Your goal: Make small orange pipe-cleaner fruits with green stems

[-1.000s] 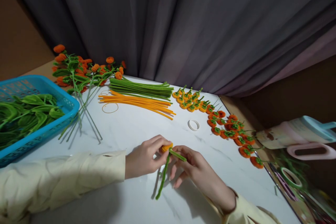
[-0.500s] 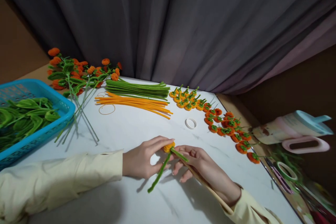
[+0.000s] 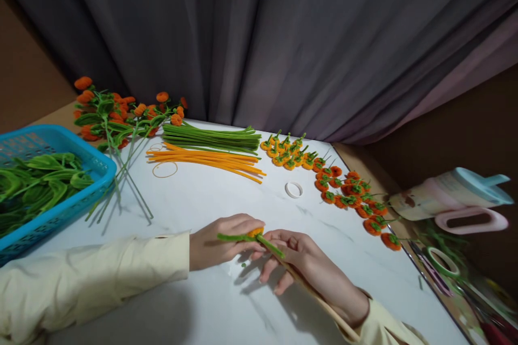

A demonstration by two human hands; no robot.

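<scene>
Yellow head [image 3: 255, 232], small and fuzzy, one piece: held above the bench [image 3: 202, 205], between the two hands, its far side hidden by fingers. Green strip [image 3: 232, 237], attached near its base, juts across the left hand [image 3: 222, 241], its free end blurred. Green stem [image 3: 272, 246], short, slants down in front of the right hand [image 3: 305, 256].

Left hand: fingers closed about the yellow head, long fingers over the top; thumb partly obscured. Right hand: index finger bent close to the green stem, lower fingers loosely spread; one cannot tell whether thumb and index grip it. Tan strip [image 3: 324, 304], slender, along the right wrist to the cuff; nature hard to make out.

Green scrap [image 3: 243, 265], tiny, beneath the hands.

Farther back on the bench: green rods [image 3: 210, 136], one bundle; orange-yellow rods [image 3: 206, 159], one bundle just in front; finished yellow heads [image 3: 279, 160], clustered; orange heads [image 3: 356, 190], adjoining, overlapping too closely to count. White ring [image 3: 293, 195], one, nearer.

Left: blue basket [image 3: 103, 175], cut off by the frame edge, containing green leaves [image 3: 48, 178]. Right: lidded cup [image 3: 435, 194], lying tilted in view; tools in the lower corner, dim and blurred.
</scene>
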